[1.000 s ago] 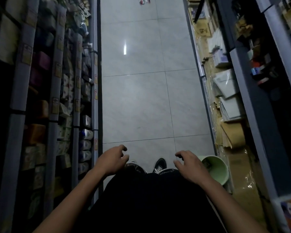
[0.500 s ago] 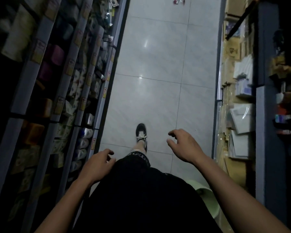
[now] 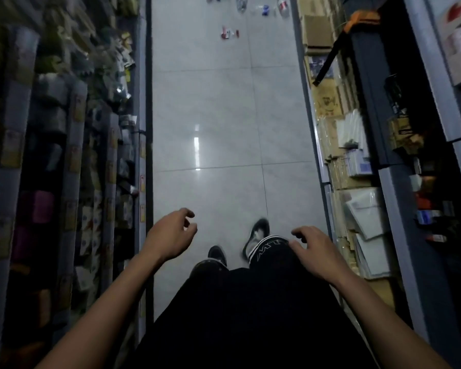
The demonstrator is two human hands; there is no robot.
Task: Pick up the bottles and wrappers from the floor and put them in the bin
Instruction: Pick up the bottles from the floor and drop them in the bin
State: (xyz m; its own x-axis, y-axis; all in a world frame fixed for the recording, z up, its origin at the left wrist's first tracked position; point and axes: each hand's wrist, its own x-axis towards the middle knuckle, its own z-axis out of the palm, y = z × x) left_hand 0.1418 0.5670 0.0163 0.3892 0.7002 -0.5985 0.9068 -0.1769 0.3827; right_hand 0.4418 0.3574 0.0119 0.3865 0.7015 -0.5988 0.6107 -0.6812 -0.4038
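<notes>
I stand in a narrow shop aisle with a pale tiled floor (image 3: 224, 115). Far ahead lies litter: a red and white wrapper (image 3: 230, 33), and beyond it several bottles and wrappers (image 3: 261, 5) near the top edge, including a clear bottle (image 3: 241, 3) and a bottle with a red label (image 3: 282, 5). My left hand (image 3: 171, 235) hovers low in front of me, fingers loosely curled, holding nothing. My right hand (image 3: 313, 250) is held the same way, holding nothing, over my right leg. The green bin is out of view.
Stocked shelves (image 3: 72, 155) line the left side. On the right, shelves carry cardboard boxes (image 3: 317, 33) and packs of paper (image 3: 367, 217). My feet in dark shoes (image 3: 257, 233) are on the tiles; the aisle floor runs straight ahead to the litter.
I have walked forward along the aisle. The green bin by my right side has dropped out of view, and more litter has come into view far ahead. Both hands stay without a load.
</notes>
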